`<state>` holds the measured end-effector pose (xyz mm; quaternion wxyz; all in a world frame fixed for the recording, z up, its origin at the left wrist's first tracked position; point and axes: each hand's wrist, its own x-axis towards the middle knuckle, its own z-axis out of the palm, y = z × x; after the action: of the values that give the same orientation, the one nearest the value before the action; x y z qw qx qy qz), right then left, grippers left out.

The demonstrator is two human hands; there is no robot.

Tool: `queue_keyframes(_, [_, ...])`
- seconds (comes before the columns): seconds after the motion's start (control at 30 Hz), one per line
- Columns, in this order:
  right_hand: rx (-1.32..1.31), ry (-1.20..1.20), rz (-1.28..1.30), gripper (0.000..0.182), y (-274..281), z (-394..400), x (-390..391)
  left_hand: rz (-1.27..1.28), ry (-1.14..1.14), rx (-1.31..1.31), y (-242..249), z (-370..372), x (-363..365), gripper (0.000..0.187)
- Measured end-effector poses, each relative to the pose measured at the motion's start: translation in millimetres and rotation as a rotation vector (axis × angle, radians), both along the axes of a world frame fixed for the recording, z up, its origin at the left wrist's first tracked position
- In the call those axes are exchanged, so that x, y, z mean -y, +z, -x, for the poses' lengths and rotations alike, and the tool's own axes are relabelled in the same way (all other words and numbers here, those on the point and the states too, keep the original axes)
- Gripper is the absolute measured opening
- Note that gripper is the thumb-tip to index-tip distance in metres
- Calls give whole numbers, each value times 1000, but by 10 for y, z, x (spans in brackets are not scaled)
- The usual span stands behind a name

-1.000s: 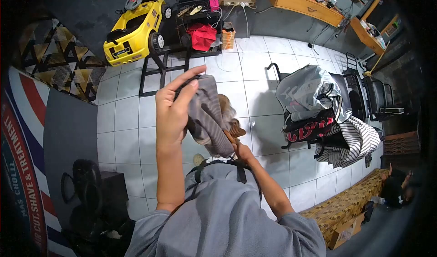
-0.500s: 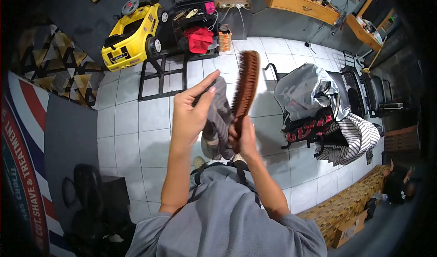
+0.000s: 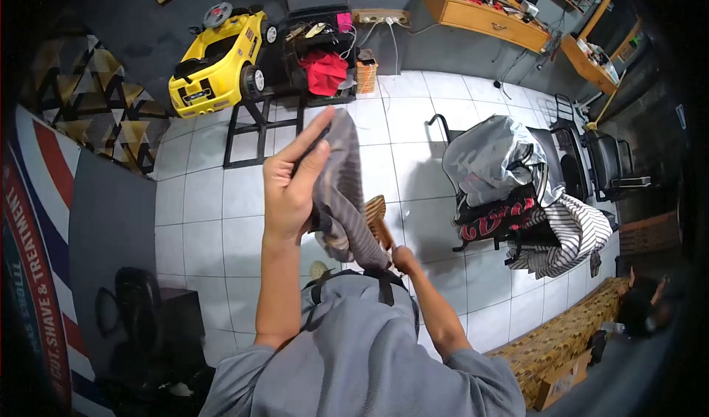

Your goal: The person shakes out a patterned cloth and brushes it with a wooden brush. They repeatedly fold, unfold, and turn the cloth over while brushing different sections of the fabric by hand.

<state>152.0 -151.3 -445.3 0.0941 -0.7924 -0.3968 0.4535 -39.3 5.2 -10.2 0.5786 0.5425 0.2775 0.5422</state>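
My left hand [image 3: 288,195] is raised in front of me, thumb and index finger pointing up along the edge of a grey-brown striped cloth item [image 3: 343,169]. The item hangs lengthwise beside the palm; its exact kind I cannot make out, and the other fingers are mostly hidden. Lower and to the right, my right hand [image 3: 404,259] is closed around the handle of a wooden brush [image 3: 378,217]. The brush is tilted behind the lower part of the cloth, and its bristles are largely out of sight.
A yellow toy car [image 3: 218,62] rests on a black metal frame [image 3: 260,158] ahead left. To the right, a chair carries a silver cape [image 3: 491,155] and a striped cloth [image 3: 580,232]. Wooden drawers [image 3: 487,22] hang on the back wall. A person [image 3: 646,299] is at the far right.
The brush has swung down toward me, its bristles turning out of view. My right hand has dropped lower. My left hand and the cloth item have shifted slightly left.
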Motion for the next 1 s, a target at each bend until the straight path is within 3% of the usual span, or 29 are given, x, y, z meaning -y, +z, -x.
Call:
queue_keyframes(0.03, [-185, -214, -114, 57, 219, -23, -46, 25, -23, -27, -20, 19, -2, 35])
queue_keyframes(0.07, [-155, -324, -393, 52, 47, -33, -161, 50, -47, -55, -40, 37, -4, 35])
queue_keyframes(0.1, [-435, -537, -403, 52, 1099, 116, -326, 83, -62, -73, -87, 30, -14, 35])
queue_keyframes(0.13, [-621, -604, -572, 45, 1513, 177, -467, 43, -57, -100, -132, -20, -10, 36])
queue_keyframes(0.17, [-824, -633, -687, 42, 1853, 223, -575, 3, -52, -127, -177, -70, -5, 37])
queue_keyframes(0.2, [-831, -641, -804, 40, 2256, 333, -670, -37, -45, -153, -221, -120, 0, 38])
queue_keyframes(0.23, [-932, -591, -820, 38, 2703, 420, -673, -142, -50, -203, -274, -180, 2, 39])
queue_keyframes(0.27, [-1042, -461, -857, 41, 2783, 419, -663, -198, -55, -243, -269, -244, 50, 41])
queue_keyframes(0.3, [-904, -371, -970, 42, 2995, 542, -678, -254, -59, -282, -264, -308, 99, 42])
queue_keyframes(0.37, [-737, -270, -1074, 43, 3031, 777, -718, -368, -65, -334, -185, -398, 169, 44])
queue_keyframes(0.47, [-520, 3, -985, 35, 2708, 807, -727, -390, -63, -298, -47, -422, 184, 45])
queue_keyframes(0.6, [-234, 303, -638, 40, 1157, 622, -541, -416, -13, -124, 0, -370, 73, 43])
queue_keyframes(0.63, [-171, 344, -525, 42, 662, 520, -443, -276, -103, 8, 24, -327, 66, 42])
queue_keyframes(0.7, [-79, 317, -346, 45, -34, 302, -176, -98, -117, 21, 14, -207, 64, 44])
queue_keyframes(0.77, [79, 234, -157, 56, -36, 130, -21, -23, -119, 127, -8, -200, 70, 44])
queue_keyframes(0.87, [119, 174, -109, 54, -13, -227, -74, 66, -104, 219, -62, -240, 67, 44])
queue_keyframes(0.93, [73, -310, -295, 51, 500, -243, -275, 148, -81, 206, -73, -257, 85, 43])
queue_keyframes(1.0, [-488, -714, -541, 46, 1517, -150, -493, 174, -57, 185, -105, -320, 109, 43])
